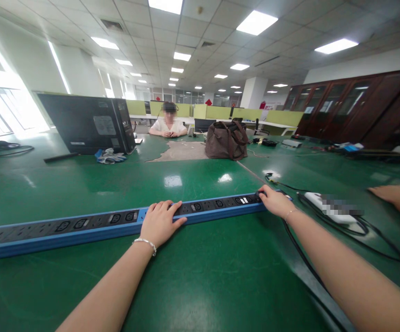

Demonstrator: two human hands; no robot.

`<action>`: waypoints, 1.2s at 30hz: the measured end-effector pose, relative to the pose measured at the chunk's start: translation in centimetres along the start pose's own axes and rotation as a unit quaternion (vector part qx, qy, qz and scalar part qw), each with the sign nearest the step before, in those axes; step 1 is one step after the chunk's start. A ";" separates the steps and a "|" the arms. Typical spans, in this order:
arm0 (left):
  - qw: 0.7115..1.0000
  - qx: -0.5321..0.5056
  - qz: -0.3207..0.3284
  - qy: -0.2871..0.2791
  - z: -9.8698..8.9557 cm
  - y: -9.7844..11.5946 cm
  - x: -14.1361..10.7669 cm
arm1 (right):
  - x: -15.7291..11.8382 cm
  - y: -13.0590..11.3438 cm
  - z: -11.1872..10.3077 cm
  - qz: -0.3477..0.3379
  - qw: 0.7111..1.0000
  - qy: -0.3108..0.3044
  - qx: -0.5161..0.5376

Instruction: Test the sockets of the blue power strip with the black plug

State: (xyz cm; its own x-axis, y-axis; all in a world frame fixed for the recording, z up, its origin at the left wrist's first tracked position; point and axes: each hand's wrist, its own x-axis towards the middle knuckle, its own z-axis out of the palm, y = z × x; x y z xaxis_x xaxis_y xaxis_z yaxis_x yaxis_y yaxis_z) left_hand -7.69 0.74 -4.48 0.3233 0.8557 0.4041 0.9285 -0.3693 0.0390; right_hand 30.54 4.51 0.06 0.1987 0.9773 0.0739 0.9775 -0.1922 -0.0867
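Observation:
A long blue power strip (220, 214) with black sockets runs across the green table from the left edge to the right of centre. My left hand (159, 222) lies over its middle, fingers across the top and thumb along the near side, gripping it. Near the strip's right end, my right hand (275, 202) is closed, its fingertips pinching a small black plug (261, 195) at a socket. Most of that plug is hidden by the fingers. A black cable (298, 251) passes beneath my right forearm.
A white adapter-like block (327, 210) with looped black cable lies to the right, near another person's hands (395, 193). Farther back are a brown bag (226, 140), work gloves (110, 157) and a black computer case (89, 124). Another person (168, 124) sits across the table.

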 end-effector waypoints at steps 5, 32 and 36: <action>1.000 0.006 -0.001 0.004 0.0 0.0 0.0 | 0.1 -0.1 0.3 -0.003 1.000 0.006 -0.013; 1.000 0.003 0.000 0.007 0.1 0.1 0.0 | -0.4 0.1 1.1 -0.006 1.000 0.016 -0.015; 1.000 0.001 -0.002 0.003 0.0 0.1 0.0 | -0.5 0.2 1.3 0.009 0.999 0.023 0.033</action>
State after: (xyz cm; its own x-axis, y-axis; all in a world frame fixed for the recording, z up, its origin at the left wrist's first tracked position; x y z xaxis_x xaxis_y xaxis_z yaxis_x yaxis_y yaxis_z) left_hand -7.60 0.71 -4.45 0.3187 0.8549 0.4093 0.9299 -0.3656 0.0395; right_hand 30.53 4.13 -1.24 0.2213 0.9681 0.1176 0.9671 -0.2023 -0.1542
